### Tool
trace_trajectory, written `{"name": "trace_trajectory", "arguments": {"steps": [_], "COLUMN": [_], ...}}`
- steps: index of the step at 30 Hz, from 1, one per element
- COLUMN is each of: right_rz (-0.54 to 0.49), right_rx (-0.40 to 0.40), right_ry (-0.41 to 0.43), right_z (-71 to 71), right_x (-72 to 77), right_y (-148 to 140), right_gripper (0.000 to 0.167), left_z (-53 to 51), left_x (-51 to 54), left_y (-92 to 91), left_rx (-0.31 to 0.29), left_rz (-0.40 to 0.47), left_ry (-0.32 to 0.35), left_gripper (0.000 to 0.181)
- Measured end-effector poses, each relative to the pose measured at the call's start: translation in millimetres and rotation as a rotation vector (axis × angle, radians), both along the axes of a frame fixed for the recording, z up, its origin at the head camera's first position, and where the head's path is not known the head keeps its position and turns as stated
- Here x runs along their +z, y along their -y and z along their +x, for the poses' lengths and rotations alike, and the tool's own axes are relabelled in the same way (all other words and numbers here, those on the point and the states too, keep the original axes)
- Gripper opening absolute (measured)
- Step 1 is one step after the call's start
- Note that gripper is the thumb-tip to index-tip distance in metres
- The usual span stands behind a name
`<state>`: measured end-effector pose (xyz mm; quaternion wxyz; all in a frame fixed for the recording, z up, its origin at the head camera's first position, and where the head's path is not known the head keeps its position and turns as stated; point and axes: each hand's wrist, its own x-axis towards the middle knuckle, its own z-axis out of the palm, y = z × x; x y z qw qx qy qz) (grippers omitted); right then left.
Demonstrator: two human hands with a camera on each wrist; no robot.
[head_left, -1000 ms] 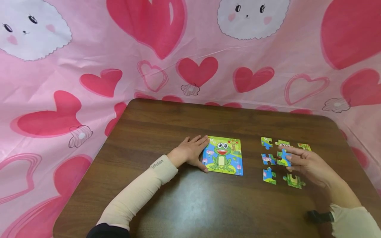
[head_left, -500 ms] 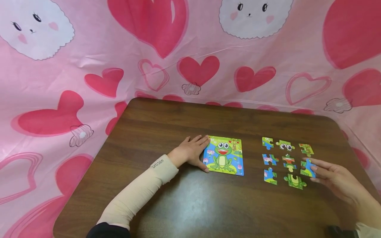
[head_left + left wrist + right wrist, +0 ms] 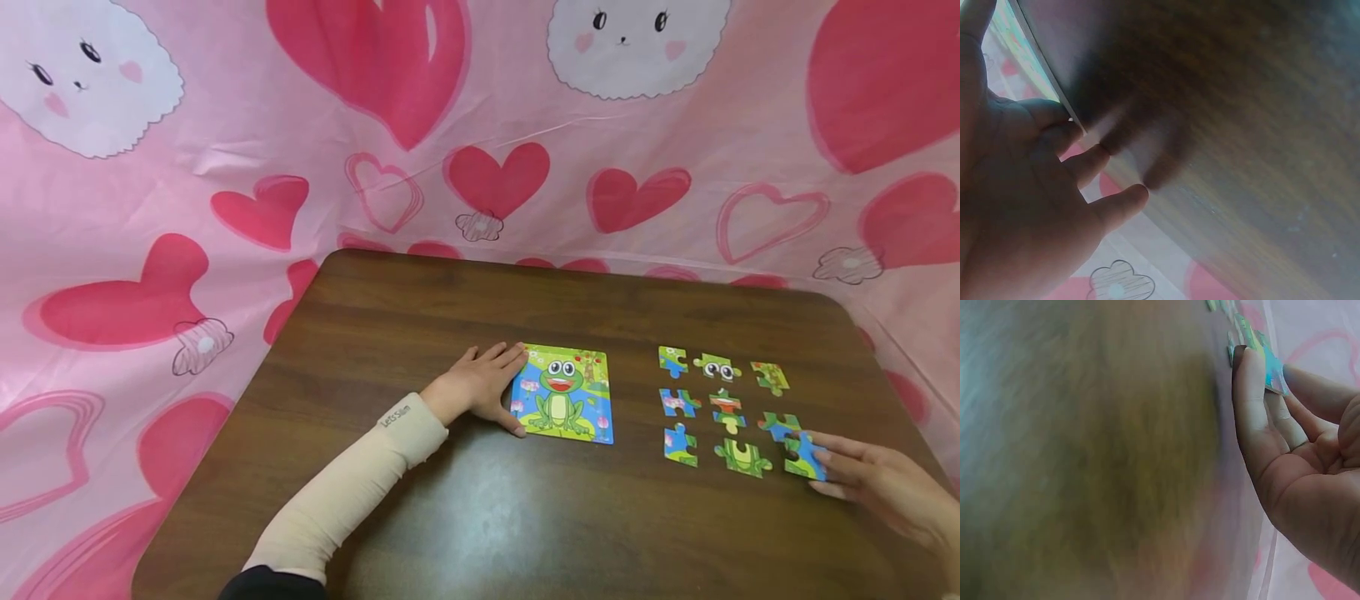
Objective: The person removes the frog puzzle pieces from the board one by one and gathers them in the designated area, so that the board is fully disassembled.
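A square frog picture board (image 3: 564,396) lies on the brown table. My left hand (image 3: 483,387) rests with spread fingers at its left edge; in the left wrist view that hand (image 3: 1041,181) shows its palm side. To the right, my right hand (image 3: 881,483) pinches a blue and green jigsaw piece (image 3: 804,458) low over the table, at the lower right of the other pieces. The right wrist view shows the jigsaw piece (image 3: 1272,372) between thumb and fingers. Just above it lies a green and blue piece (image 3: 780,427), very close to the held one.
Several jigsaw pieces lie in spaced rows: one with frog eyes (image 3: 717,368), one with a mouth (image 3: 727,410), one with a green body (image 3: 742,458), and a left column including a pink-flower piece (image 3: 679,402). A pink heart-print cloth (image 3: 495,100) hangs behind the table (image 3: 465,517).
My right hand has moved right and toward the table's front with a piece. A green and blue piece now lies at the middle right, where the hand was. My left hand stays put.
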<state>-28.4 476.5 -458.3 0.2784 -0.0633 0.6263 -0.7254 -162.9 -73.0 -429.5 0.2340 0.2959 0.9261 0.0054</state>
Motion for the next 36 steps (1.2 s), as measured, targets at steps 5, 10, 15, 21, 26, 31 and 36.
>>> {"name": "trace_trajectory", "arguments": {"steps": [5,10,15,21,26,31,36], "right_rz": [0.204,0.587,0.783,0.806,0.73,0.711,0.651], "right_rx": [-0.027,-0.099,-0.129,-0.16,-0.134,-0.116,-0.128], "right_ry": [-0.035,-0.145,-0.182,-0.193,-0.233,-0.202,-0.187], "right_z": [6.6,13.9,17.1,23.4,26.8,26.5,26.7], "right_x": [1.3,3.4,5.6,5.7,6.2,5.5,3.4], "right_y": [1,9,14,13,14,13,11], "right_gripper": [0.055,0.039,0.033,0.032,0.04,0.039,0.044], "left_z": [-0.2,-0.6,-0.5,-0.8,-0.4,-0.4,-0.9], "left_x": [0.7,-0.5,-1.9,-2.0,-2.7,-2.5,-3.9], "left_y": [0.0,-0.7,-0.4,-0.3,0.6,1.0,2.1], "left_rx": [0.001,-0.004,-0.005,0.0,0.001,0.002,0.003], "left_rz": [0.006,0.009,0.003,0.011,0.021,0.027,0.022], "left_ry": [-0.002,-0.008,-0.007,-0.008,-0.005,-0.003,-0.008], "left_gripper": [0.126,0.127,0.126,0.126,0.126,0.126,0.125]}}
